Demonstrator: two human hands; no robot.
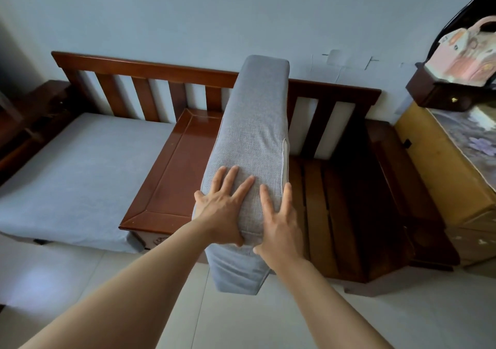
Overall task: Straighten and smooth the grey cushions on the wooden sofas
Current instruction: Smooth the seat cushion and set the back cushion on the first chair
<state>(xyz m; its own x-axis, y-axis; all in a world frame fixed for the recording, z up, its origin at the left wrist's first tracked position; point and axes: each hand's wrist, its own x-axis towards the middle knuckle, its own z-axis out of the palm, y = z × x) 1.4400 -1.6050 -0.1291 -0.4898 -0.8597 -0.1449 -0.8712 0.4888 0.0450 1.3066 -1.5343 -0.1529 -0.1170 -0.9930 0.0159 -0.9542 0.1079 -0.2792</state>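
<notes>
We are standing a grey cushion (249,144) on its edge between the two wooden sofas, its far end leaning toward the backrest rail (145,66) and its near end hanging out over the tiled floor (362,319). Our left hand (222,203) is lying flat with fingers spread across the cushion's upper face, thumb hooking round its near edge. Our right hand (279,222) is pressing beside it, fingers straight, wrapping the right-hand side along the pale piping. The left sofa is holding a second grey cushion (77,168) flat in its seat; the right sofa's seat is showing bare wooden slats (330,214). A glossy wooden armrest table (171,171) is sitting between them.
</notes>
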